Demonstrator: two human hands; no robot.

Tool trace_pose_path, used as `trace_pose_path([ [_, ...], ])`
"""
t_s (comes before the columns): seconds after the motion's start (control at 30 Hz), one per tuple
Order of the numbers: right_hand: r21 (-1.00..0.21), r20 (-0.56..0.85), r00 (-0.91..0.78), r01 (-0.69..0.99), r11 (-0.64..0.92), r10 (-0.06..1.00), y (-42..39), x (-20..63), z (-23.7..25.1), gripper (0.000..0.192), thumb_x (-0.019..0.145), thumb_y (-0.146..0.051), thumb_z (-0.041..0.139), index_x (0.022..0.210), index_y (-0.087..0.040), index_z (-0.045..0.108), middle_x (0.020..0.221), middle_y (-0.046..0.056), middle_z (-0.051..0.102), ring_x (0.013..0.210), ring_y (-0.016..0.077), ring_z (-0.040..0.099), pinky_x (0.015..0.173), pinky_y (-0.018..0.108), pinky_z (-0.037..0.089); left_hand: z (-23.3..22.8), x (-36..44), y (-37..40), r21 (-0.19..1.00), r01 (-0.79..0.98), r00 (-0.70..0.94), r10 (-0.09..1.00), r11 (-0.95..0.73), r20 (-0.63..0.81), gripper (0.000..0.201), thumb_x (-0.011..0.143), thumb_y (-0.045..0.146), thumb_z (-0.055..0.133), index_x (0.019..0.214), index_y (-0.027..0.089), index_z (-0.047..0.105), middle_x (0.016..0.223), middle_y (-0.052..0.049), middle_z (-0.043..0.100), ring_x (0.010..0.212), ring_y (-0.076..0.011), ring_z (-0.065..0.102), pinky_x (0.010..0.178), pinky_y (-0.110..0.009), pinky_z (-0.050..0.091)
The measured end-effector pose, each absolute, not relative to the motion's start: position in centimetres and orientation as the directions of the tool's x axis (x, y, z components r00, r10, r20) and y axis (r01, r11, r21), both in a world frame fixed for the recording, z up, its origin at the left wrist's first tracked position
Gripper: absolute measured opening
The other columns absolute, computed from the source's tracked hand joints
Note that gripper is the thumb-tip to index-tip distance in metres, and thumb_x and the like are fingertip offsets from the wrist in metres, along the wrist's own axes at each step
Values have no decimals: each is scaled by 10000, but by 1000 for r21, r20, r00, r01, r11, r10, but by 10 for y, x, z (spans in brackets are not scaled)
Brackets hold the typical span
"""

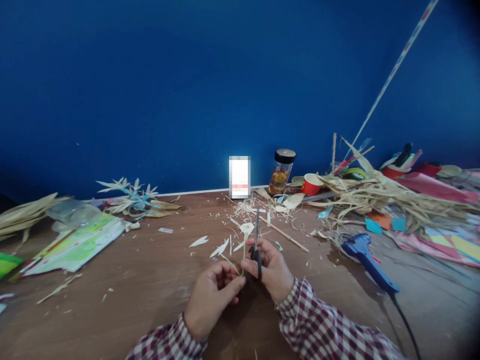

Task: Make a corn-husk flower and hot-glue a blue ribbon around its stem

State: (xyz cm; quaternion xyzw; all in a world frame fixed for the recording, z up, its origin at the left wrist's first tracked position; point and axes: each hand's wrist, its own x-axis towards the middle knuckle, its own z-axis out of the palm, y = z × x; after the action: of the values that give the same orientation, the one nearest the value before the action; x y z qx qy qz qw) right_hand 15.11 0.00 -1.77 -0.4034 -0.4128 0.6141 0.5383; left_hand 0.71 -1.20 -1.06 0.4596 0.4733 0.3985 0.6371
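My left hand (212, 295) pinches the lower end of a thin pale stem with leaf-shaped husk pieces (244, 235) on it. My right hand (272, 267) grips black-handled scissors (257, 240), whose blades point up and away beside the stem's top leaf. Both hands are close together over the brown table (150, 295), near its front middle. Cut pale leaf shapes (198, 241) lie on the wood just beyond my fingers.
A blue glue gun (365, 257) with a black cord lies to the right. Behind it are dried husk strips (378, 197), coloured paper, a red cup (311, 184) and a black-lidded jar (281, 171). Left: a green-printed packet (77, 243) and husk flowers (131, 197). A wooden stick (287, 235) lies mid-table.
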Motion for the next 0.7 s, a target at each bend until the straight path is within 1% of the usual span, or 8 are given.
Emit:
trace_pose_path([
  [0.23,-929,-75,-104,-354,-107,992,-1,150,-16,457,546,-200,735,943,-204,508,658,-52,559,514,66,485,487,185,375,-13,8,-12,950,-62,176,940,306,-291,187,602,303,667,604,144,569,493,35,516,428,-71,471,414,-182,432],
  [0.5,-917,-75,-127,-381,-118,989,-2,149,-13,439,568,-193,725,946,-219,505,640,-62,542,507,60,468,476,175,353,-14,7,-13,922,-134,203,920,364,-334,192,639,312,645,634,147,548,540,36,526,443,-60,475,420,-175,436],
  [0.7,-923,-65,-154,-367,-118,986,-3,149,-14,419,620,-219,698,978,-208,481,658,-49,557,534,66,502,501,181,363,-10,8,-13,917,-92,203,909,388,-364,226,618,332,661,672,135,562,568,28,538,452,-55,471,413,-168,429],
])
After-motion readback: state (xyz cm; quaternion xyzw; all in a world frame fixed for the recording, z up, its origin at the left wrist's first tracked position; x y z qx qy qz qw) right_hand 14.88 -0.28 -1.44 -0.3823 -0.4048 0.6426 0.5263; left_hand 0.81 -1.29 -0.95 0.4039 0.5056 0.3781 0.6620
